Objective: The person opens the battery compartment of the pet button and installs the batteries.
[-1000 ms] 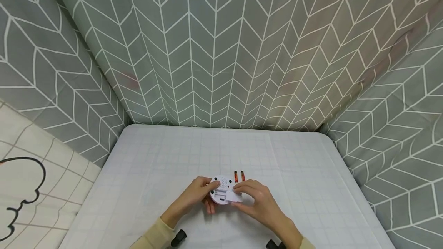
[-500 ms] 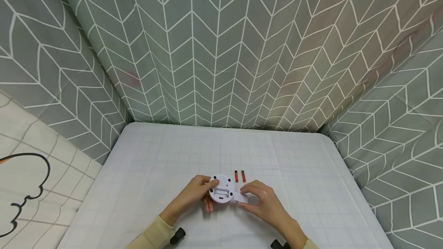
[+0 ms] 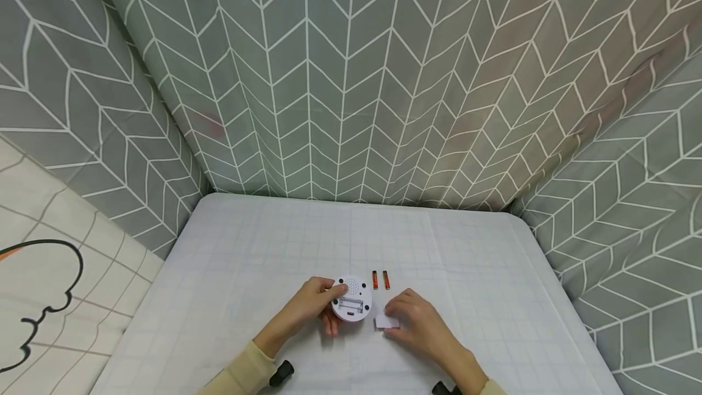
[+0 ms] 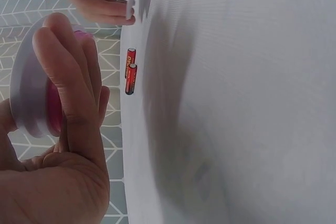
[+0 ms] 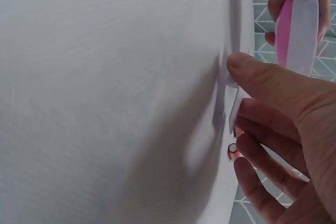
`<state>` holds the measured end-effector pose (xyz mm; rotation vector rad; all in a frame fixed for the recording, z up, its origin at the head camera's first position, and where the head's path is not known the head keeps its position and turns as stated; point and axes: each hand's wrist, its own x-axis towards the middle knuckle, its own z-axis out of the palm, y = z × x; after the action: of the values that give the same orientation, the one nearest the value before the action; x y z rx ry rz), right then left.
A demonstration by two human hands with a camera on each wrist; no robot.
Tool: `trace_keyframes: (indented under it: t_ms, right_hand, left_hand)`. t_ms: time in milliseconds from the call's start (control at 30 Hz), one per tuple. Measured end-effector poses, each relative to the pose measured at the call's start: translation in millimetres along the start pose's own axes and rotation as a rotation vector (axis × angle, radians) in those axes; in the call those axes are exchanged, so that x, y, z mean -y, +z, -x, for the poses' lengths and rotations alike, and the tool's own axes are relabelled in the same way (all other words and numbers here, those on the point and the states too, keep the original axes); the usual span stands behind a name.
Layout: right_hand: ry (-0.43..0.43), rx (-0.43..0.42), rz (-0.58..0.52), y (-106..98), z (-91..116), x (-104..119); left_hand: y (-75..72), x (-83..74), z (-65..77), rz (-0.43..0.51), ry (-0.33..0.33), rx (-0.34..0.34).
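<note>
My left hand [image 3: 319, 302] grips a round white device [image 3: 352, 311] with a pink underside, its thumb on the perforated face. A battery compartment [image 3: 351, 305] lies uncovered in that face, with no batteries visible inside. To the right, my right hand [image 3: 417, 320] pinches a small white battery cover [image 3: 386, 321] between thumb and fingers, low over the table and apart from the device. In the right wrist view the cover [image 5: 236, 109] appears edge-on. Two red-orange batteries, a left one [image 3: 375, 280] and a right one [image 3: 386, 280], lie side by side just beyond the hands.
A white cloth with a faint grid covers the table [image 3: 274, 242]. Grey-green curtains [image 3: 340, 90] with white chevron lines hang behind it and at both sides. A pale checked cloth [image 3: 66, 285] with a cartoon outline shows at the left.
The battery cover has come off the device, exposing the compartment. My right hand has carried it to the right and slightly toward me. My left hand stays nearly still with the device.
</note>
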<state>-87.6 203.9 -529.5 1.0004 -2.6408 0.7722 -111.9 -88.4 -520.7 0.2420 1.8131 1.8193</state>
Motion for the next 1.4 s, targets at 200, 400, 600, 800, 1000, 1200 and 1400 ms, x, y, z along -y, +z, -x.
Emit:
trace_keyframes:
  t_ms: [200, 400, 600, 800, 1000, 1200, 1400]
  right_hand:
    - [0.014, 0.016, 0.028, 4.6, 2.8, -2.4]
    - [0.024, 0.007, 0.025, 5.7, 1.3, -3.4]
    - [0.111, -0.078, 0.053, 3.2, -8.5, -2.8]
    - [0.216, -0.135, 0.032, 2.2, -26.6, -12.2]
    - [0.232, -0.153, 0.003, 5.4, -37.2, -25.0]
    - [0.292, -0.102, -0.045, 9.0, -43.4, -32.8]
    - [0.33, -0.064, -0.053, 13.6, -51.4, -37.6]
  left_hand:
    - [0.0, 0.6, 1.4, 0.004, -0.009, 0.002]
    - [-0.8, 0.4, 1.1, 0.01, 0.003, -0.006]
    - [-1.2, 1.0, 0.6, 0.001, 0.001, -0.006]
    - [-1.2, 0.9, -0.1, -0.005, -0.001, -0.015]
    - [-0.4, 3.2, -1.2, -0.006, -0.005, -0.007]
    - [-1.1, 4.5, -1.0, -0.005, -0.01, -0.014]
    - [-1.7, 5.4, -1.7, -0.005, -0.017, -0.014]
